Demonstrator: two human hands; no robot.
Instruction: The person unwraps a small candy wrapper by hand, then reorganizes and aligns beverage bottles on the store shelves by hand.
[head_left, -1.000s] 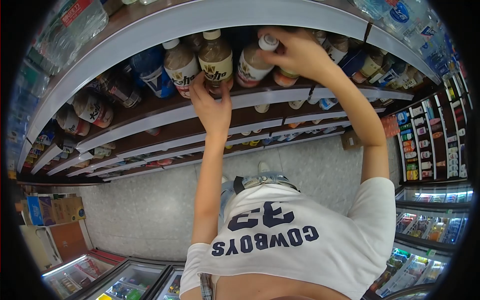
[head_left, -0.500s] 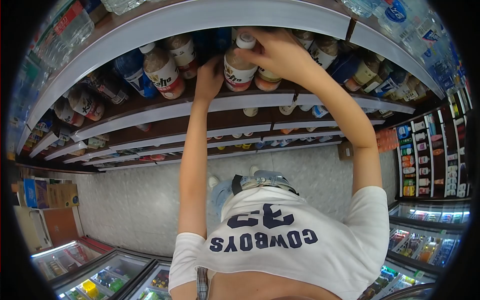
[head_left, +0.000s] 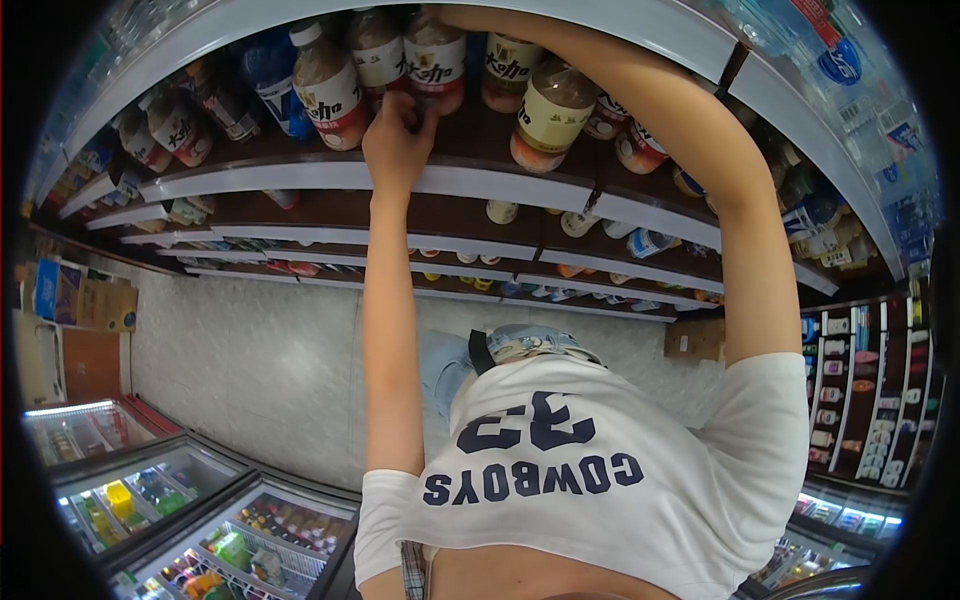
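My left hand is at the shelf's front edge, fingers curled in beside the bases of the drink bottles; whether they grip anything is hidden. Just above its fingertips stands a bottle with a white label. My right arm reaches across from the right, and my right hand is at that bottle's top, its fingers hidden under the upper shelf edge. To the left is another white-label bottle, then a white-capped one. On the right, a yellow-label bottle leans near the front edge, with another bottle behind it.
The upper shelf's grey edge hangs low over the bottles. Blue bottles stand at left. Lower shelves hold more goods. Open freezers are behind me on the left, and a carton sits on the floor at right.
My right hand has gone from a white cap in the middle to farther left and deeper under the upper shelf. My left hand shifted slightly left and lower. The view has moved.
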